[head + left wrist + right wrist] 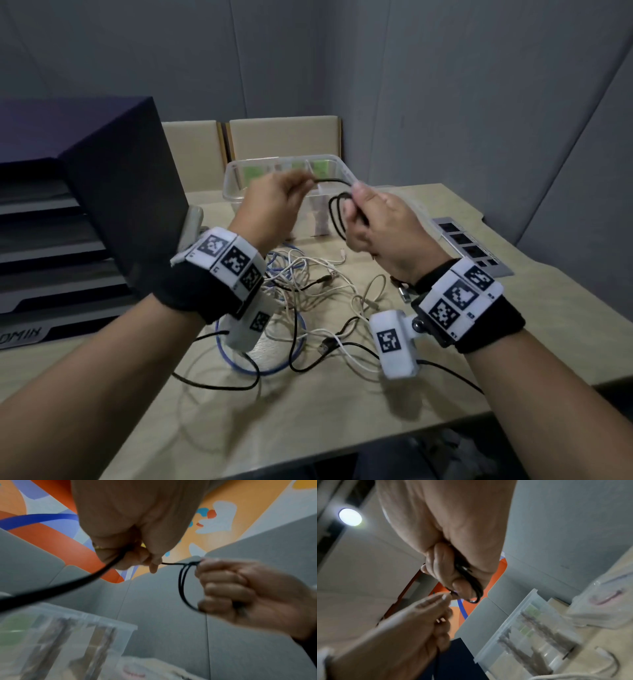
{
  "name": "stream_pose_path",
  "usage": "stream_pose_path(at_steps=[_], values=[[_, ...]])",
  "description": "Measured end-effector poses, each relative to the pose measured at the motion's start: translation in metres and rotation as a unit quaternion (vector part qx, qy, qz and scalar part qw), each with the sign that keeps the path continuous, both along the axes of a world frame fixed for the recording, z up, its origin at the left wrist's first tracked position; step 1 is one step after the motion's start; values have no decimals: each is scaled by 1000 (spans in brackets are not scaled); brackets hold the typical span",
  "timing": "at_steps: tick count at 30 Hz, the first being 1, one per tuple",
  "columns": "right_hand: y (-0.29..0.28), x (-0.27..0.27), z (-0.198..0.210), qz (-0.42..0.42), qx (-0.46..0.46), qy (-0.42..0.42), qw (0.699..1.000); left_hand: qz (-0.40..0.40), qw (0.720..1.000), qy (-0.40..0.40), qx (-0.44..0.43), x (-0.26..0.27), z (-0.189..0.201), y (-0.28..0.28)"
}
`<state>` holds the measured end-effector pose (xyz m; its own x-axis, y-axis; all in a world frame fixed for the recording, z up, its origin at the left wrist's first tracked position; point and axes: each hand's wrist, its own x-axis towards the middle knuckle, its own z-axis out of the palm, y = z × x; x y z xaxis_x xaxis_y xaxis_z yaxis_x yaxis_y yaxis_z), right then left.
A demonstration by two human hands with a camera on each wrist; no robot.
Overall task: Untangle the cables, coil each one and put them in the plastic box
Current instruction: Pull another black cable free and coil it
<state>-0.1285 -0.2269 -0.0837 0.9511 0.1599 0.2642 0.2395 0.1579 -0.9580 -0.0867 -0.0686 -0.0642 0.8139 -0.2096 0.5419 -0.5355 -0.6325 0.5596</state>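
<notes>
Both hands are raised in front of the clear plastic box [236, 185]. My right hand [373, 222] grips a small coil of thin black cable [337, 214], with loops hanging from its curled fingers [221, 586]. A short taut stretch of the same black cable [173, 563] runs left to my left hand [277, 202], which pinches it between thumb and fingers; the rest trails down past that wrist. In the right wrist view the coil [475, 586] sits under the curled fingers. A tangle of white, blue and black cables [308, 301] lies on the table below.
A dark stacked tray unit [85, 212] stands at the left. A grey socket panel [472, 246] is set into the beige table [308, 411] at the right. Two beige chair backs [284, 140] stand behind the box. Grey walls close the corner.
</notes>
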Motion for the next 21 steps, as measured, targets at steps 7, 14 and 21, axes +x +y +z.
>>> stream_pose_path(at_steps=[7,14,21], values=[[-13,6,18,-74,170,21,982,-119,946,178,244,-30,-49,-10],[-25,27,-4,-219,-114,-23,969,-212,921,184,271,-35,-25,2],[-6,7,-7,-94,-186,-9,978,-91,996,21,9,-12,20,5]])
